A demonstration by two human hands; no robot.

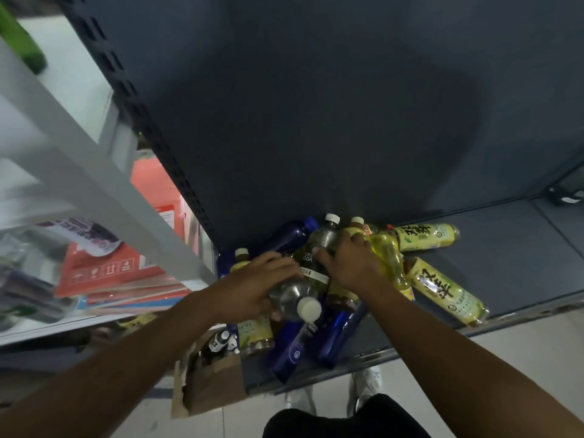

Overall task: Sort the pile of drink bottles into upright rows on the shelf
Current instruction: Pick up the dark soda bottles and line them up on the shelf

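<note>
A pile of drink bottles lies on the left end of the dark grey shelf (505,248). My left hand (252,282) grips a clear soda bottle with a white cap (298,298), tilted with the cap toward me. My right hand (350,263) is closed around another clear soda bottle with a dark label (319,248) whose white cap points to the back wall. Around them lie several dark blue bottles (338,333) and yellow tea bottles (442,289), all on their sides; a second yellow tea bottle (423,237) rests near the back.
A cardboard box (208,380) with more bottles sits on the floor under the shelf's left end. A white rack (79,159) to the left holds red packages (104,270). The shelf's right part is bare. My shoes (363,384) show below the shelf edge.
</note>
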